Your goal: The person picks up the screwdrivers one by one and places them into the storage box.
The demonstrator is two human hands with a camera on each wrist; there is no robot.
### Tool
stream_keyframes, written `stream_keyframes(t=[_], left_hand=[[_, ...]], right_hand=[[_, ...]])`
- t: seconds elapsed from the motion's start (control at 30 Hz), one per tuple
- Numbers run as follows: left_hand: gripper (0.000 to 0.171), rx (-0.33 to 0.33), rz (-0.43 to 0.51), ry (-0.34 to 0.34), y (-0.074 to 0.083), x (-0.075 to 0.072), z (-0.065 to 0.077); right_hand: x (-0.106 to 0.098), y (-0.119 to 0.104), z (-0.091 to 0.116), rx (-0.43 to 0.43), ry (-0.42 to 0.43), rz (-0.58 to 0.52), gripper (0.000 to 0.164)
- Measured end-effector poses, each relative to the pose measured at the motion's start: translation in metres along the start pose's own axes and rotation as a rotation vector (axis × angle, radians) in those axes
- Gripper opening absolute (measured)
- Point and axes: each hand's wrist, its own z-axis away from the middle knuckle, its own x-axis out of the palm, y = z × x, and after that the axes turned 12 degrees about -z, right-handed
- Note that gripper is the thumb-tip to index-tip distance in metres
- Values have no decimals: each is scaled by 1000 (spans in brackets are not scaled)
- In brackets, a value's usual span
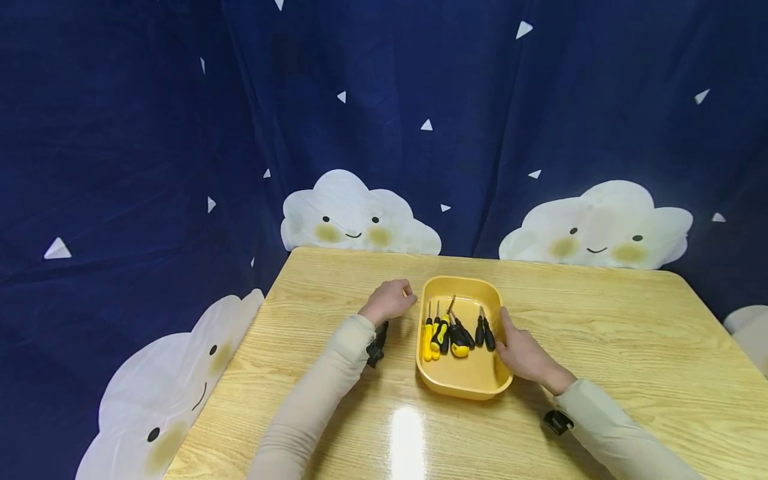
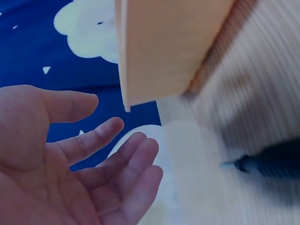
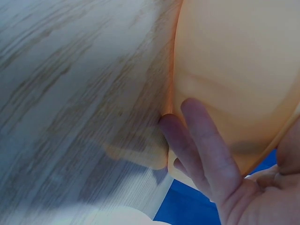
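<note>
A yellow plastic bin (image 1: 474, 381) stands on the table with several screwdrivers in it. Yellow-handled screwdrivers (image 1: 428, 340) lie along its left side, a stubby black-and-yellow screwdriver (image 1: 459, 347) lies mid-bin, and two black-handled screwdrivers (image 1: 489, 337) lie at the right. My right hand (image 1: 525, 350) holds the bin's right wall, fingers (image 3: 206, 140) against the outside and thumb at the rim. Just left of the bin, my left hand (image 1: 390, 300) is apart from it, empty, palm and loosely bent fingers showing in the left wrist view. Below it lies a dark-handled, thin-tipped tool (image 2: 274, 161), partly cut off.
The wooden table (image 1: 600, 320) extends on both sides of the bin. Behind it hangs a dark blue curtain (image 1: 384, 153) with white triangles and smiling clouds. A black wrist camera (image 1: 558, 421) sits at the right sleeve.
</note>
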Motion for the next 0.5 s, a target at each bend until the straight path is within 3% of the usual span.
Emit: stream_keyframes(t=[0.27,0.5], left_hand=[[15,-15,-117,-62,-16,3,4],[21,-31,-186,-114,-27,9,6]], right_hand=[[-1,-1,-1,4,-2,1,75],[-1,-1,0,-4,-3,-7,74]])
